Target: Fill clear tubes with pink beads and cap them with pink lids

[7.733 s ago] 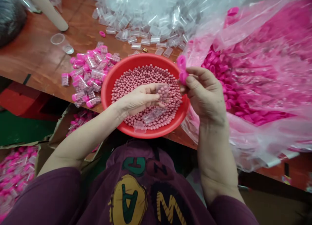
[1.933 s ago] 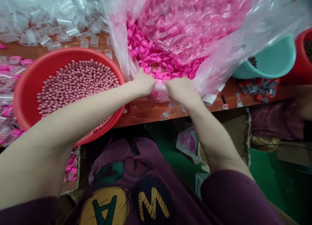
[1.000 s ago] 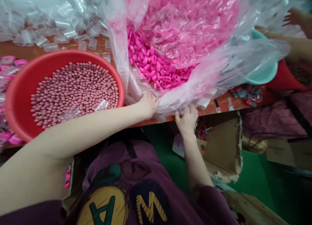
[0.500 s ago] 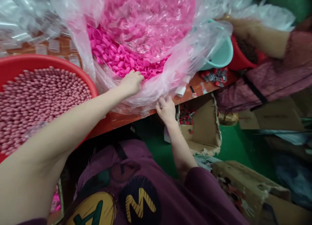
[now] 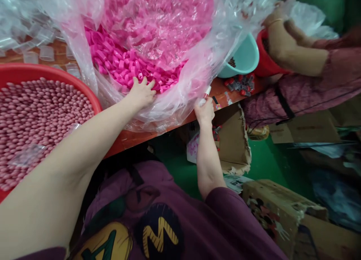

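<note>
My left hand [image 5: 141, 94] lies with fingers spread at the near edge of a heap of bright pink plastic caps [image 5: 121, 66], its fingertips touching them. Around the heap, a clear plastic bag [image 5: 180, 106] is folded down. My right hand [image 5: 205, 111] is at the table edge, right of the bag, with its fingers closed around a small white tube [image 5: 208, 91]. The tube's tip sticks up above the fingers, with a bit of red below it; its lower part is hidden in the hand.
A red basin [image 5: 94, 98] of pink oval beads stands on the left, with clear cups [image 5: 46, 53] behind. To the right are a turquoise bowl [image 5: 248, 57], a pile of red-and-grey pieces [image 5: 241, 84] and a co-worker's arms [image 5: 296, 53]. An open carton [image 5: 234, 139] sits below the table.
My right hand has moved right and up from the bag's edge and taken hold of the white tube. The fingers of my left hand have spread over the pink caps. The view has shifted slightly.
</note>
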Motion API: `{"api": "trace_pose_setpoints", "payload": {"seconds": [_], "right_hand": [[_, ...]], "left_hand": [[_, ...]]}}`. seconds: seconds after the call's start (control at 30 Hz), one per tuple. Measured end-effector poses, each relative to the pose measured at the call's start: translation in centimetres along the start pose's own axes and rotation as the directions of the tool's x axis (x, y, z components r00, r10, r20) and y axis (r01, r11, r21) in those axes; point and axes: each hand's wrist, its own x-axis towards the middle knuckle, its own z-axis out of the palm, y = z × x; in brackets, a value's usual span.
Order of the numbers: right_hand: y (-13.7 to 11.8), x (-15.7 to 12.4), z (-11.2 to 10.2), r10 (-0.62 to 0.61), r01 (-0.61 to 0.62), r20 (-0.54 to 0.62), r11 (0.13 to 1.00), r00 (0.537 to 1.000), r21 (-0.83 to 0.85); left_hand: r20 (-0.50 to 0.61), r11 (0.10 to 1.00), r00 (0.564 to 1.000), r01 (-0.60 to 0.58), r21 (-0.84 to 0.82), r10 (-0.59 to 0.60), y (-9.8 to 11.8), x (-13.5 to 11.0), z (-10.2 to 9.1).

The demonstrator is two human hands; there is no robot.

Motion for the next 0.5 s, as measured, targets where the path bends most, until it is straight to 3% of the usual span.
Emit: {"api": "trace_pose_setpoints", "payload": {"seconds": [0.13,0.27,0.4,0.5], "right_hand": [[-0.8,-4.3,-0.3,-0.013,0.013,0.101,1.000,0.995,-0.003],[-1.8,-8.3,0.7,-0.120,0.101,0.208,0.990,0.971,0.100],[-0.7,-8.5,1.6,-0.194,0.131,0.201,0.948,0.960,0.291],[0.7,-6.8,0.7,-0.098,0.068,0.066,0.929,0.993,0.364]], "left_hand": [[0.042,0.992,0.993,0.116,-0.051,-0.114,-1.3,-0.6,-0.1],[0.034,0.987,0.988,0.151,-0.050,-0.149,-1.2,-0.7,-0.2],[0.102,0.976,0.972,0.215,-0.039,-0.210,0.1,-1.4,-0.9],[0.155,0.964,0.963,0.241,-0.115,-0.222,1.3,-2.4,-1.9]]}}
